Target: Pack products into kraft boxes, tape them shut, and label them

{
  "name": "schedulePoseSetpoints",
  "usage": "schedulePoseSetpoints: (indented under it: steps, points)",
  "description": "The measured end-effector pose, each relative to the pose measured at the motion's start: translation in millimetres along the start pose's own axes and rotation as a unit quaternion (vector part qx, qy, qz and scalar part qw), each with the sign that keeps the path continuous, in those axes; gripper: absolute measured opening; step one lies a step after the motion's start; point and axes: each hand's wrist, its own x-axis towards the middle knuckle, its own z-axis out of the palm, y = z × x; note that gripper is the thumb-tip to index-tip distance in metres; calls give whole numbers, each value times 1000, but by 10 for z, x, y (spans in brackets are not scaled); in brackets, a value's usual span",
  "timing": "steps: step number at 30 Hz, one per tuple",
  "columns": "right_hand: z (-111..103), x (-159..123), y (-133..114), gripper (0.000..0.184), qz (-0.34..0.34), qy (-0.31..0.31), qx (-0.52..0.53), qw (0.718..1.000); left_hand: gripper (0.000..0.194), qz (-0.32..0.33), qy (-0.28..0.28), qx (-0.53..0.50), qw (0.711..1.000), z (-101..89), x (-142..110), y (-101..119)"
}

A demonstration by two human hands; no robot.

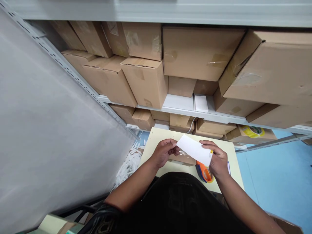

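A white paper label (193, 149) with a small yellow-and-black mark at its right end is stretched between my two hands. The thumb and fingers of my left hand (165, 152) pinch its left corner. On the other end my right hand (218, 159) grips it, fingers curled over the edge. Just below the label lies a small taped cardboard box (181, 159) on the pale yellow table (156, 139), partly covered by the label and my left hand. An orange and blue tape dispenser (204, 173) sits beside the box, near my right wrist.
A metal rack (168, 112) full of cardboard boxes (143, 81) stands ahead. White paper strips (128, 165) lie on the floor left of the table. Tape rolls (253, 131) rest on a lower box at right. A grey wall (48, 130) rises at left.
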Motion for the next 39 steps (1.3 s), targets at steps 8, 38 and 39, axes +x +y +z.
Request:
schedulePoseSetpoints:
  steps: [8, 38, 39]
  points:
    - [-4, 16, 6, 8, 4, -16, -22, 1000, 35, 0, -11, -11, 1000, 30, -14, 19]
    - [607, -54, -197, 51, 195, -228, 86, 950, 35, -13, -102, 0, 995, 155, -248, -36]
    - [605, -64, -195, 52, 191, -231, 88, 950, 35, -13, -105, -3, 994, 155, -263, -37]
